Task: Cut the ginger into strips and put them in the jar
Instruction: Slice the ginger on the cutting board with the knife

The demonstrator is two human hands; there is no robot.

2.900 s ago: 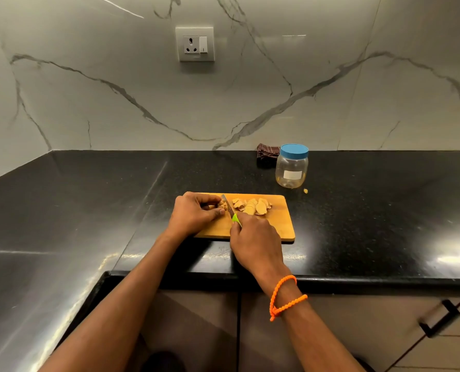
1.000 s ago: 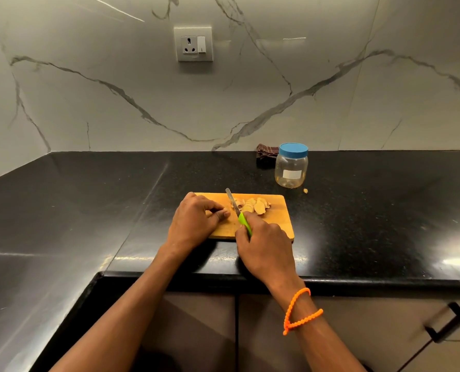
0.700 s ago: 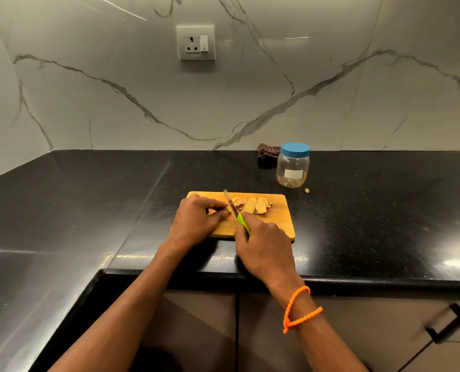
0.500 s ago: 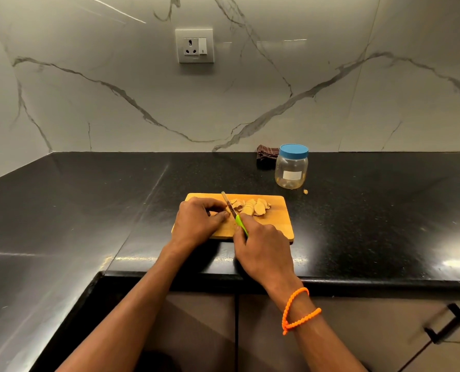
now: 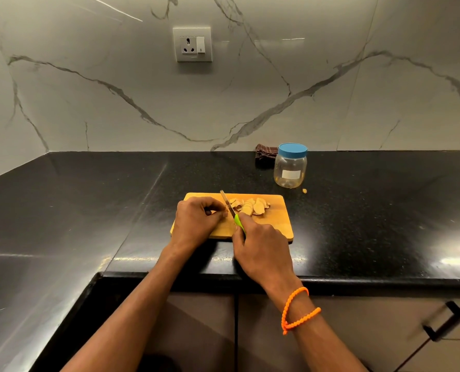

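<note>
Nearest us, right hand [image 5: 261, 247] with an orange bead bracelet [image 5: 298, 308] on the wrist, fingers curled round the green handle of the knife [image 5: 232, 214]; blade angles up and left across the cutting board [image 5: 277, 224]. Left hand [image 5: 196, 222] sits on the board's left part, fingers curled, tips just left of the blade; whatever ginger it may be pinning is hidden under the fingers, so we can't tell if it holds a piece. Ginger slices [image 5: 251, 206] lie fanned on the board just right of the blade, touching each other, apart from both hands. Board sits on the black countertop [image 5: 89, 210]. Further back right, jar [image 5: 290, 166] stands upright, blue lid on; clear wall, white label, a yellowish tint at the bottom, contents not readable. Small ginger scrap [image 5: 305, 190] on the counter just right of the jar base. Dark cloth [image 5: 265, 155] behind the jar, partly hidden by it. Socket [image 5: 192, 44] on the marble wall.
</note>
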